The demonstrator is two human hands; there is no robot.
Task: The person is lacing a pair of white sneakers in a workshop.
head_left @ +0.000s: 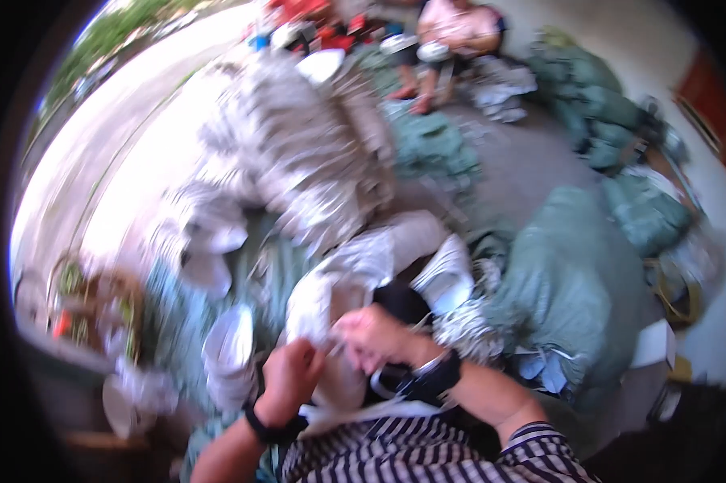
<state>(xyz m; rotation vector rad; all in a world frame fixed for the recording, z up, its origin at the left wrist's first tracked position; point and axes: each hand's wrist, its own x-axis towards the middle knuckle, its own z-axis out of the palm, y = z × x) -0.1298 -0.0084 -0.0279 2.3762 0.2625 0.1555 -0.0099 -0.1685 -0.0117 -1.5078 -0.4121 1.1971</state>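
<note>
Close together over my lap are both hands, blurred by motion. My left hand (293,373) is closed, its fingers curled in at the edge of a white piece (336,388) lying on my lap. My right hand (376,335) is closed in a pinch just beside it; whatever is between the fingers is too blurred to make out. Beyond the hands, a long white stack (363,262) of soft-looking pieces curves away to the right. A stack of nested white oval pieces (228,348) stands left of my left hand, and another white stack (446,276) leans to the right.
A big heap of pale sacks (290,129) rises ahead. A bulging green sack (576,282) stands at the right, with more green sacks (580,92) along the wall. A wicker basket (109,314) is at the left. Another person (459,36) sits at the far side.
</note>
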